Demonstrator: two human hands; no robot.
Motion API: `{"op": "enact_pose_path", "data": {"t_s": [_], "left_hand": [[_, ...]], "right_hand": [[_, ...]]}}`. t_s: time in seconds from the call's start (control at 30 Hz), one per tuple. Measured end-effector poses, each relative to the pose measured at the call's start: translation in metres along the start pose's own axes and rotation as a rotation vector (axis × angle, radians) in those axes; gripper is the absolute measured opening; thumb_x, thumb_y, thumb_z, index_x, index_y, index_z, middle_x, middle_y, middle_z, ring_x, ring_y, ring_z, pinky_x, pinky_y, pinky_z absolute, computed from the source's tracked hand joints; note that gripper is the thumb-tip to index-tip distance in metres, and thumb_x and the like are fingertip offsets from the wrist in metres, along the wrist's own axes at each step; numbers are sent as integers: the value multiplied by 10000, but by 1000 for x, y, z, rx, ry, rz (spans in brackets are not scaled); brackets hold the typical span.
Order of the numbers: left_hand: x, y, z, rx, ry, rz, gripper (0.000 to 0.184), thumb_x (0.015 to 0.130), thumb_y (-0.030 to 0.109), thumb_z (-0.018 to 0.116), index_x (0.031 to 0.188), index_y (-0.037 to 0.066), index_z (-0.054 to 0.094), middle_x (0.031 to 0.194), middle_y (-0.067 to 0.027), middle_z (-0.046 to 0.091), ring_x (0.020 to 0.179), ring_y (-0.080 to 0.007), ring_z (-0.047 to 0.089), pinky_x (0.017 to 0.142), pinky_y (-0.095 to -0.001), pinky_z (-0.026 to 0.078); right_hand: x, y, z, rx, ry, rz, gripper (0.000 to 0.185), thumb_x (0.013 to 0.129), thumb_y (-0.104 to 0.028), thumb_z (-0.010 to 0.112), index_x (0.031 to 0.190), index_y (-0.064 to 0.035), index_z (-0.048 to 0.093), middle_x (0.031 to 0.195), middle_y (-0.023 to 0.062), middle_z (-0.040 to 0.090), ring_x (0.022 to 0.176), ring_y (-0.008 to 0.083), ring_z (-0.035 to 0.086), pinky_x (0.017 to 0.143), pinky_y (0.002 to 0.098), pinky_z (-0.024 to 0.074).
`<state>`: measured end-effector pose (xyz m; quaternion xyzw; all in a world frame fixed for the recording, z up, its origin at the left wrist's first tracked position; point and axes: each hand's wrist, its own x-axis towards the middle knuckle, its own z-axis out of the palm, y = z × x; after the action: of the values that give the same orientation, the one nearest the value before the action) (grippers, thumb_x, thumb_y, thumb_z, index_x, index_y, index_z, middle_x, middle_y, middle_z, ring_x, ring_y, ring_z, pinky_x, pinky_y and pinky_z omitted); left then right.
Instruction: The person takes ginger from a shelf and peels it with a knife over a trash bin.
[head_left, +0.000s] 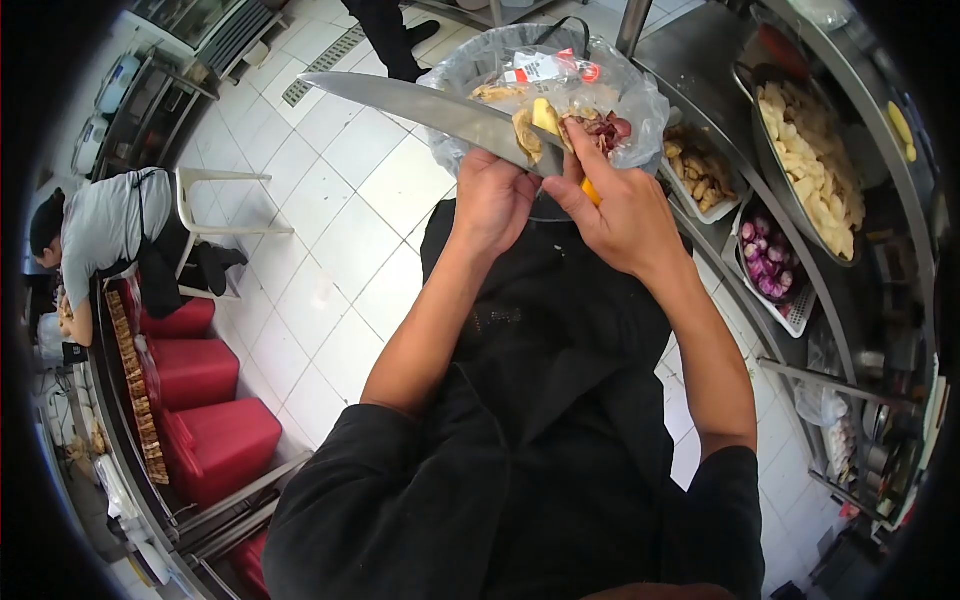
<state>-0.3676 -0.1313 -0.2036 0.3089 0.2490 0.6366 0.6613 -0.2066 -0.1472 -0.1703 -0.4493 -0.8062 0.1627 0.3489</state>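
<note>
- Fingers (588,150) of the right hand (625,215) are closed round the yellow handle (591,192) of a large knife (425,110), the index finger stretched forward beside the ginger.
- The left hand (492,200) is curled against the lower edge of the blade near its heel; what its fingers grip I cannot tell (the blade and the knuckles cover it).
- The piece of ginger (527,137) sits at the heel of the blade, between the two hands, brown skin showing; a bare yellow piece (545,115) lies just beside it.
- The blade slants away to the upper left, its tip out over the tiled floor (330,235).
- Beyond the hands stands a bin with a clear plastic liner (650,110), holding peelings, dark red onion skins (608,130) and a white-and-red packet (540,67).
- To the right are a tray of unpeeled ginger (697,172), a white basket (797,318) of purple onions (768,258) and a wide pan of pale pieces (810,165).
- At far left, a person in a grey shirt (130,215) bends over a counter, red bins (222,450) below.
</note>
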Motion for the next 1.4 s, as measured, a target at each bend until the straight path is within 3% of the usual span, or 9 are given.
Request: {"op": "enact_pose_path", "data": {"t_s": [0.23,0.33,0.53,0.83,0.93,1.07,1.17,1.27,1.4], "left_hand": [[1,0,0,-13,-9,12,344,940,42,505,1277,-30,511,1257,-131,590,1150,-239,588,970,-374,494],[0,2,1,-94,14,-23,292,919,-39,492,1204,-49,557,1204,-141,626,1104,-231,619,950,-378,503],[-2,3,1,-76,1,-29,272,917,-29,502,1177,-60,576,1179,-149,634,1078,-236,624,907,-372,511],[-4,3,-1,13,-27,-112,240,922,0,548,1135,-105,586,1104,-155,641,949,-215,645,831,-347,541],[6,5,-16,181,-118,-25,239,910,-1,579,1129,-97,587,1048,-149,659,892,-207,658,815,-333,546],[8,-1,-18,562,-7,120,194,887,-2,589,1066,-66,634,944,-80,681,871,-158,649,779,-301,540],[9,-2,-26,816,29,147,196,873,-39,574,1056,-69,637,981,-54,654,880,-130,634,716,-266,523],[4,-2,-10,596,56,209,217,845,-87,566,1050,-72,635,1029,-49,611,846,-112,620,661,-239,496],[1,0,-7,647,76,206,221,818,-114,553,1019,-83,638,1053,-51,579,833,-105,621,634,-224,478]], "right_hand": [[1,0,2,-47,-12,13,676,919,-495,578,1318,46,507,676,201,650,616,402,649,596,467,520],[2,5,7,-76,26,-12,675,917,-500,578,1314,42,512,665,202,646,613,404,649,590,472,520],[4,8,7,-96,27,-34,674,917,-511,572,1304,39,521,666,193,651,610,409,648,575,481,517],[25,23,-2,129,-51,186,582,940,-392,543,1286,76,525,957,233,686,922,408,662,828,437,503],[18,15,3,122,0,81,591,940,-405,547,1281,77,529,937,219,691,923,399,664,823,428,503],[14,3,6,135,-29,59,604,937,-427,559,1261,82,543,898,183,698,835,392,675,771,431,518],[13,1,6,129,-14,42,647,935,-446,559,1270,106,517,837,168,697,754,390,674,709,436,524],[12,0,5,115,-14,40,670,934,-456,561,1282,112,499,809,167,694,733,395,671,688,442,523],[11,0,6,136,-9,46,676,933,-462,563,1285,112,497,805,164,693,724,406,667,682,452,522]]}}
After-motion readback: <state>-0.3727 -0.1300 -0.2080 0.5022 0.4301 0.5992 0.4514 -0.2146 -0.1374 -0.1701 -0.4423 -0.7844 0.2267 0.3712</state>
